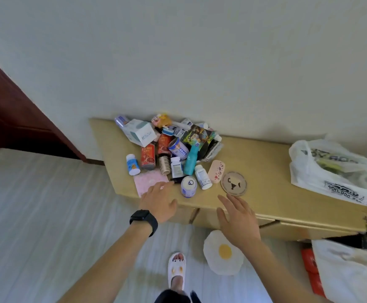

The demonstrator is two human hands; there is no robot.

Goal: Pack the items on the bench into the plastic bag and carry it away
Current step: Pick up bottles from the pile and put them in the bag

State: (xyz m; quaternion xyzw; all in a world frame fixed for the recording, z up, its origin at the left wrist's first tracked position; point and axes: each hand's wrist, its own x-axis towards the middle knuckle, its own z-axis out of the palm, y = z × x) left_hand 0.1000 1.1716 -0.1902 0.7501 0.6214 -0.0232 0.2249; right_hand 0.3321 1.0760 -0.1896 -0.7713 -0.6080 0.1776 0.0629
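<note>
A pile of small items lies on the left half of the light wooden bench: a white box, red cans, a teal bottle, white pill bottles, a small can, a pink pad, a pink case and a round coaster. The white plastic bag lies on the bench's right end, partly filled. My left hand, fingers apart, rests over the pink pad. My right hand hovers open just in front of the coaster, holding nothing.
The bench stands against a white wall. A dark red door is at the left. On the floor lie a fried-egg shaped mat and, at the right, a white bag with orange things beside it. My slippered foot is below.
</note>
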